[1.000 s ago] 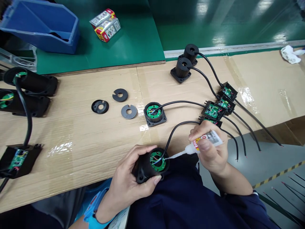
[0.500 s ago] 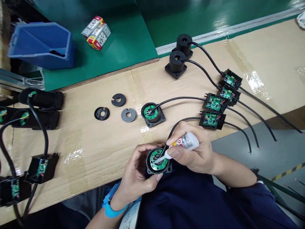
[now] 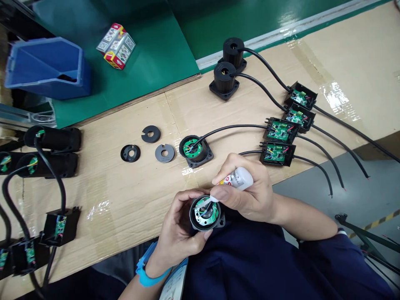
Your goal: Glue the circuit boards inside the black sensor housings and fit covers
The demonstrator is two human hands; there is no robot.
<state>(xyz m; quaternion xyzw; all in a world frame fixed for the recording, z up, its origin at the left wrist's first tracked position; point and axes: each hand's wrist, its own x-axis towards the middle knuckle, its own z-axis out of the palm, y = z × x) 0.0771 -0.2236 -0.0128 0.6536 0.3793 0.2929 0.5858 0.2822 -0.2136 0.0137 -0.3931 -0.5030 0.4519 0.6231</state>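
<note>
My left hand (image 3: 183, 227) is wrapped round a black round housing (image 3: 191, 218) with a square flange. A green ring-shaped circuit board (image 3: 215, 216) lies inside it, facing up. Closed in my right hand (image 3: 246, 189) is a small white glue bottle (image 3: 242, 178), tilted with its thin nozzle (image 3: 204, 203) over the board's upper left part. Whether the tip touches the board I cannot tell. A black cable runs up from the housing behind my right hand to an open black box with a circuit board (image 3: 277, 153).
A second housing (image 3: 196, 152) with a green board stands ahead, near three slotted discs (image 3: 164, 153). Capped housings (image 3: 225, 79) and more wired boxes (image 3: 281, 130) are behind and right. Long housings (image 3: 51, 164) lie left. A blue bin (image 3: 46, 68) and a small carton (image 3: 115, 46) sit at the back.
The nozzle has moved from the lower middle of the board toward its upper left, and my right hand has shifted slightly left and up. My left hand still holds the housing. The view has turned slightly.
</note>
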